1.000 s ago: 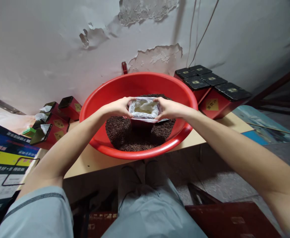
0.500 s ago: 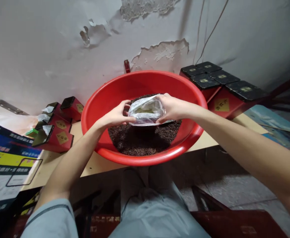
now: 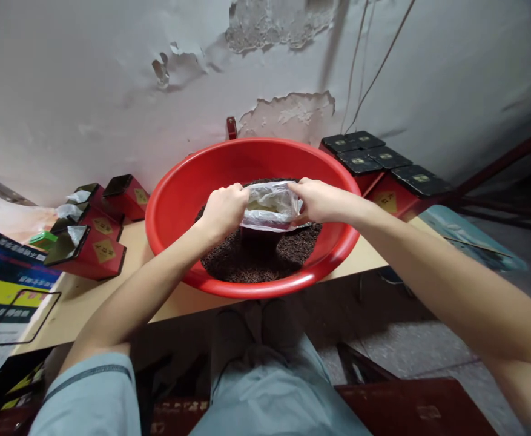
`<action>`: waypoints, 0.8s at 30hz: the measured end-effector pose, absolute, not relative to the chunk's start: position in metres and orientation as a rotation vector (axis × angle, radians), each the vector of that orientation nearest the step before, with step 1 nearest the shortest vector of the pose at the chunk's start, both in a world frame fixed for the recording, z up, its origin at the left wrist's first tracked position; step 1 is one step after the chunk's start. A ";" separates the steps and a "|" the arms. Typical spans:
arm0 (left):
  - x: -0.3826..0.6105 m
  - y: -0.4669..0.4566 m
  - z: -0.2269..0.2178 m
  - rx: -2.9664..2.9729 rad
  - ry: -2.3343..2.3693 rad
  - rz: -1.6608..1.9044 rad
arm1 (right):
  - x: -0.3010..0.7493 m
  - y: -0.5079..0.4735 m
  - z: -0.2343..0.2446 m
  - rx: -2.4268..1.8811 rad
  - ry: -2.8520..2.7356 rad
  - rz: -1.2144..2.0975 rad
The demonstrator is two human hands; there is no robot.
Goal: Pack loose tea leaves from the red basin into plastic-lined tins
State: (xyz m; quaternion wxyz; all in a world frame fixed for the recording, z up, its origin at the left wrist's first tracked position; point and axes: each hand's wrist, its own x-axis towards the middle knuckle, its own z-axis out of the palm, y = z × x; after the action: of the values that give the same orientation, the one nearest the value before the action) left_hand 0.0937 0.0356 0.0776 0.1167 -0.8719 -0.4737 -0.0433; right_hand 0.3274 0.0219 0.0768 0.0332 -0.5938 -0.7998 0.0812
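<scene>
A big red plastic basin (image 3: 187,188) stands on the wooden table and holds a heap of dark loose tea leaves (image 3: 229,260). Over the heap a small red box lined with a clear plastic bag (image 3: 269,206) is held between both hands. My left hand (image 3: 223,209) is curled into a fist on the bag's left edge. My right hand (image 3: 319,200) pinches the bag's right edge. The box's lower part (image 3: 258,237) sits in shadow against the tea.
Several open red tins with plastic liners (image 3: 95,239) lie at the table's left. Closed red tins with black lids (image 3: 383,163) are stacked at the right by the peeling wall (image 3: 111,72). Printed cardboard (image 3: 2,284) lies far left. My knees (image 3: 265,387) are under the table edge.
My left hand closed back onto the bag's left edge after loosening half a second ago. The bag's mouth, spread open a second ago, is now gathered narrower between both hands.
</scene>
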 end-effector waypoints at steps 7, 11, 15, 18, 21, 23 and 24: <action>0.090 0.065 0.086 -2.866 -1.610 -0.268 | 0.320 0.026 0.065 -1.798 -2.356 0.418; 0.084 0.077 0.083 -3.108 -1.868 -0.250 | 0.322 0.029 0.049 -1.687 -2.176 0.602; 0.075 0.085 0.070 -3.253 -2.003 -0.421 | 0.323 0.031 0.031 -1.609 -1.922 0.832; 0.063 0.087 0.049 -3.430 -2.124 -0.558 | 0.325 0.029 0.021 -1.595 -1.756 1.020; 0.051 0.086 0.027 -3.580 -2.191 -0.551 | 0.330 0.024 0.017 -1.523 -1.686 1.241; 0.045 0.086 0.016 -3.580 -2.169 -0.572 | 0.334 0.021 0.018 -1.480 -1.677 1.427; 0.043 0.087 0.013 -3.563 -2.138 -0.576 | 0.335 0.019 0.018 -1.473 -1.683 1.493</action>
State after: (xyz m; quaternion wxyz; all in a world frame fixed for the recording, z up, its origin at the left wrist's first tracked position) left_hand 0.0433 0.0869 0.0128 -0.5027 -0.7342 -0.4406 -0.1187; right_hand 0.3348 0.0192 0.0180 0.2245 -0.5339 -0.6099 0.5409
